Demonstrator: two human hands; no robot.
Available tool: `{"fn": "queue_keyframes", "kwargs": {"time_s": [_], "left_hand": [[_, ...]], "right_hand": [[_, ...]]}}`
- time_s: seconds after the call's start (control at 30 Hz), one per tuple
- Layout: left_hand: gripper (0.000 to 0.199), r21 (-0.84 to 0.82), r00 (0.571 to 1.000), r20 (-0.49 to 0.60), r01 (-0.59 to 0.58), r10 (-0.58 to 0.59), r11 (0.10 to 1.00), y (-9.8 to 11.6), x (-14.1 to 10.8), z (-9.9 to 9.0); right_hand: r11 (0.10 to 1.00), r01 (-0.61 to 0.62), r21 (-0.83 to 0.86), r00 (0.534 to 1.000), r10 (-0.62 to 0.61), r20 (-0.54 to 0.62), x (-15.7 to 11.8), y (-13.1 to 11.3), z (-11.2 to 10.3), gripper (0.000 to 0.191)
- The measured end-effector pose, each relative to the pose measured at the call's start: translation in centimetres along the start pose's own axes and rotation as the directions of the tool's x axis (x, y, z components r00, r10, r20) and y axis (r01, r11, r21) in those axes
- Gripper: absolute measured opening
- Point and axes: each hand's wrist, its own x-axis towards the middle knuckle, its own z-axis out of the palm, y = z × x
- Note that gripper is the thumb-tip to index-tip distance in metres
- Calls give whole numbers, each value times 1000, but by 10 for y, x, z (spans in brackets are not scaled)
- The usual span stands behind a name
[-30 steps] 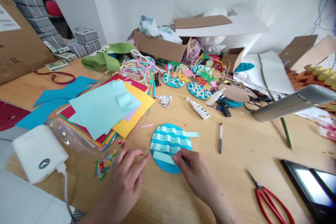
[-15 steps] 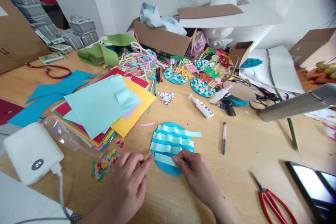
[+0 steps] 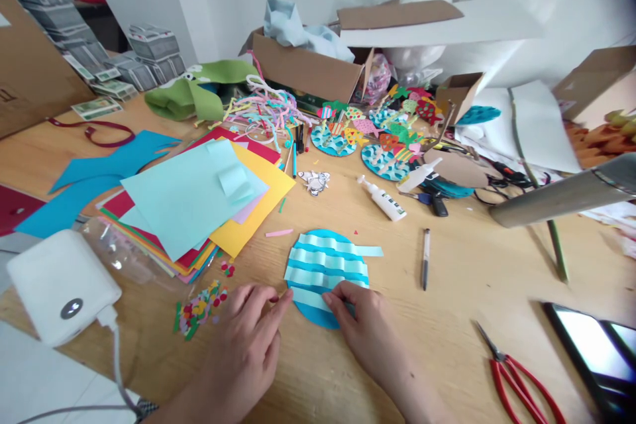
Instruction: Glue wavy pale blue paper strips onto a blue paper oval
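- Head view: my right hand (image 3: pixel 366 318) pinches the right part of a pale strip (image 3: pixel 309 300); my left hand (image 3: pixel 251 338) grips nothing, its index fingertip at the strip's left end.
- Compared with half a second ago, the strip seems nudged slightly left, nearer the rim of the blue disc (image 3: pixel 318 319).
- The disc lies toward the tabletop's (image 3: pixel 447 344) near edge, inward from its left edge.
- I judge this strip unfinished: it looks flat, while three wavy strips (image 3: pixel 322 260) ripple beyond it.

Right hand (image 3: pixel 366 319) seems to pinch pale strip (image 3: pixel 309 299) over blue disc (image 3: pixel 317 318).
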Motion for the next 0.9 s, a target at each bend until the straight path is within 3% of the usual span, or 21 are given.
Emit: {"fn": "queue_keyframes", "kwargs": {"time_s": [0.37, 0.67, 0.9], "left_hand": [[58, 21, 997, 73, -22, 21, 1000, 2, -1, 4], [51, 120, 997, 75, -18, 9, 993, 5, -1, 5], [43, 211, 993, 72, -107, 94, 972, 8, 0, 7]], "right_hand": [[985, 16, -173, 999, -20, -26, -1, -3, 3, 30], [982, 9, -188, 1000, -12, -13, -4, -6, 2, 29], [991, 28, -131, 999, -34, -41, -4, -7, 1, 30]]}}
